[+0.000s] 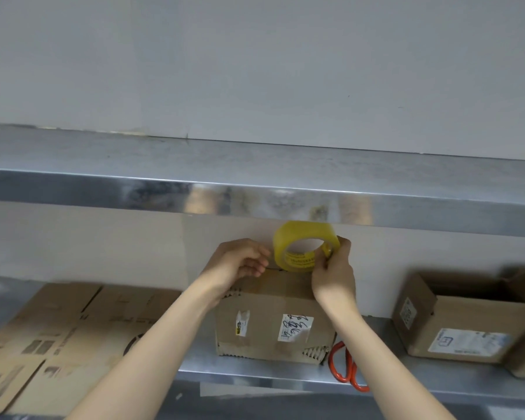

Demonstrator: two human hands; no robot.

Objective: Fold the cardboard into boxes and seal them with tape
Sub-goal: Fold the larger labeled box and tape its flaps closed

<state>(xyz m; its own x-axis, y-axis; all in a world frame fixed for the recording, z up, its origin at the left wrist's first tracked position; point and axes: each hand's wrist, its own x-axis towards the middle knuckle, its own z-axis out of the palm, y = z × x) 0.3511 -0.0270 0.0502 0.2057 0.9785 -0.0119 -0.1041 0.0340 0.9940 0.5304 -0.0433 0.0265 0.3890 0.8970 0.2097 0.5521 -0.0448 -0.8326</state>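
A folded cardboard box with white labels on its front stands on the steel table. Above its top far edge, my right hand grips a yellow tape roll, thumb and fingers pinching the roll's right side. My left hand is just left of the roll with fingers curled, its fingertips at the roll's left edge over the box top. Whether it pinches the tape end I cannot tell.
Flattened cardboard sheets lie on the left of the table. Orange-handled scissors lie right of the box. An open cardboard box stands at the right. A steel shelf runs overhead, close above the roll.
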